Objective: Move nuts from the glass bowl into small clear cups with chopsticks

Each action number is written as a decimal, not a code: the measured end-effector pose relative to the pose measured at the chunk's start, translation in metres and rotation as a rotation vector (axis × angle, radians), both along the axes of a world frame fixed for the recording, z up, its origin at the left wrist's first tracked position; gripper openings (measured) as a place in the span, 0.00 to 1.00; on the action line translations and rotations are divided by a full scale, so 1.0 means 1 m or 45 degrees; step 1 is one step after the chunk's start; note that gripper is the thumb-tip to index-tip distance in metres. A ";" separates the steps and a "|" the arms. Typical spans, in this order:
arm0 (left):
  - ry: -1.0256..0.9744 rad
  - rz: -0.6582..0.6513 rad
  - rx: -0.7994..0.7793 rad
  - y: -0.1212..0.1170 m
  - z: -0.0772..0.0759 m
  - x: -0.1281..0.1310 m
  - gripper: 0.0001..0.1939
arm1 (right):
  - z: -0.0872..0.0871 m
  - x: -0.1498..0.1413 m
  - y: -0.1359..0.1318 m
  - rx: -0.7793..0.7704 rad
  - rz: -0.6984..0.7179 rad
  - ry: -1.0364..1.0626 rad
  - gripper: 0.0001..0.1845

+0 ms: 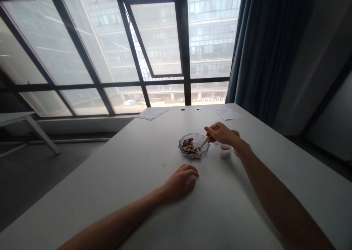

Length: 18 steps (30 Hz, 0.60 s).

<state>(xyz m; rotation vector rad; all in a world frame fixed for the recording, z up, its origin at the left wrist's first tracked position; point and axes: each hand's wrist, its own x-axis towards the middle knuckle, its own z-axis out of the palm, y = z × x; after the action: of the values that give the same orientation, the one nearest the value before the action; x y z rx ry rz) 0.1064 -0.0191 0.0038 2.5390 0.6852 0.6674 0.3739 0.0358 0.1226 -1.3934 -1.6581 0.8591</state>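
Head view: right hand (221,134) grips chopsticks (206,140) over glass dish (194,146); left hand (180,183) rests open.

Big dark-framed window (79,48) fills the far wall, daylight coming in, multi-storey glass building (211,33) outside. Dark blue curtain (264,48) hangs at right beside grey wall (297,77). Long white table (110,191) in front, smaller white table (16,118) at left on grey floor (35,176).

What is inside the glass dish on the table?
The glass dish holds a pile of small brown food pieces, perhaps nuts; chopsticks reach in. The dish bottom under the pile cannot be seen.
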 end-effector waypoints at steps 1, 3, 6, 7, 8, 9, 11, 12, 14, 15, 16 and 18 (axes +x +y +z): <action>-0.034 0.014 -0.024 0.000 -0.001 -0.003 0.12 | 0.001 -0.004 -0.002 0.000 -0.025 0.008 0.25; -0.055 0.029 -0.056 -0.001 -0.002 -0.008 0.12 | 0.006 -0.010 -0.008 0.033 -0.060 0.004 0.25; -0.009 0.003 -0.069 -0.002 -0.004 -0.011 0.12 | 0.022 -0.005 -0.024 0.127 -0.125 -0.003 0.25; 0.005 -0.004 -0.071 -0.003 -0.005 -0.012 0.12 | 0.028 -0.001 -0.031 0.162 -0.162 0.013 0.24; 0.013 -0.010 -0.073 -0.004 -0.006 -0.012 0.12 | 0.033 0.006 -0.037 0.195 -0.201 0.038 0.24; 0.016 -0.014 -0.076 -0.004 -0.007 -0.012 0.12 | 0.038 0.013 -0.043 0.229 -0.247 0.049 0.24; 0.019 -0.023 -0.082 -0.006 -0.008 -0.010 0.12 | 0.043 0.030 -0.054 0.261 -0.310 0.026 0.25; 0.019 -0.022 -0.082 -0.007 -0.008 -0.009 0.12 | 0.044 0.038 -0.058 0.259 -0.333 0.005 0.25; 0.019 -0.015 -0.079 -0.009 -0.009 -0.006 0.11 | 0.044 0.051 -0.062 0.215 -0.359 -0.036 0.25; 0.019 -0.013 -0.077 -0.010 -0.009 -0.004 0.11 | 0.044 0.055 -0.063 0.186 -0.368 -0.044 0.25; 0.019 -0.013 -0.076 -0.010 -0.009 -0.003 0.11 | 0.043 0.058 -0.063 0.165 -0.375 -0.043 0.24; 0.024 -0.022 -0.072 -0.012 -0.008 0.000 0.10 | 0.042 0.058 -0.061 0.162 -0.381 -0.017 0.23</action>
<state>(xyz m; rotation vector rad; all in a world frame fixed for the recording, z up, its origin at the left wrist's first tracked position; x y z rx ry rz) 0.1062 -0.0314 -0.0039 2.4993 0.6785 0.6107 0.4318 -0.0251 0.1651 -1.5113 -1.4392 0.5639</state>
